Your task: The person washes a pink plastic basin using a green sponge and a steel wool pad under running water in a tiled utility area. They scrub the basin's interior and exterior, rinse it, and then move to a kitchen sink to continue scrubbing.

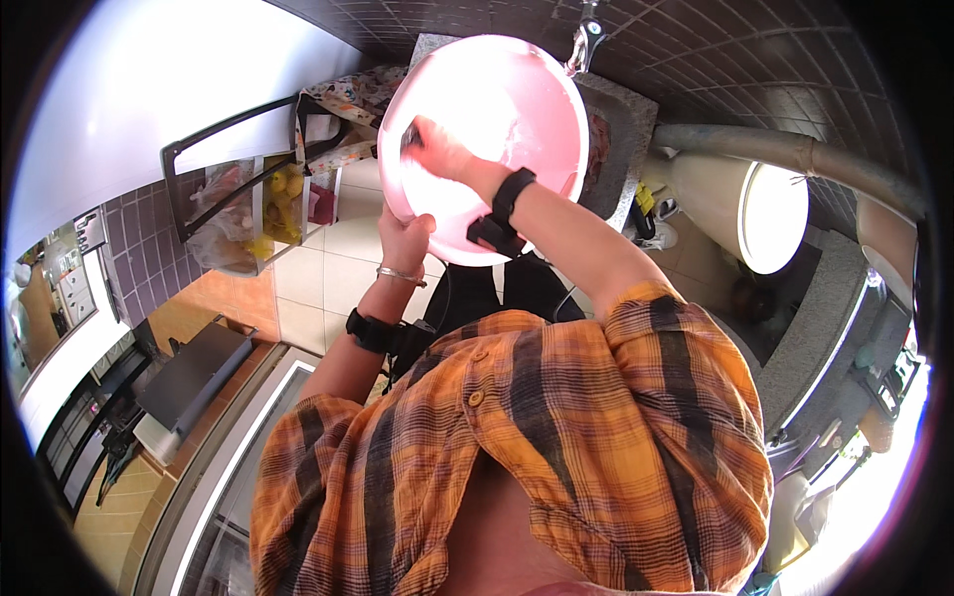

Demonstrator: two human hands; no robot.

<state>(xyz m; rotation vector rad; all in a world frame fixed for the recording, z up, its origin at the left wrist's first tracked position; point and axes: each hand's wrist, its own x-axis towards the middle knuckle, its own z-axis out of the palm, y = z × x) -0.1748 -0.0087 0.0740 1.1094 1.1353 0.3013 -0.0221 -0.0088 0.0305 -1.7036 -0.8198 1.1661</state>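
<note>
A pink plastic basin (555,112) is tilted toward me above the edge of a stone sink (630,138). My left hand (404,237) grips its near left rim, with the thumb over the edge. Inside the basin, my right hand (441,153) is closed around a small dark object (412,138), held against the left inner wall. Most of that object is hidden by my fingers, so its kind is unclear. Strong glare washes out the basin's bottom. Both wrists wear black straps with devices.
A chrome tap (587,46) rises behind the basin. To the left are a rack with bagged yellow fruit (283,190) and a black metal frame (223,123). On the right, a thick pipe (745,145) runs above a pale, tapered vessel (715,190). Shoes (659,232) lie beside the sink.
</note>
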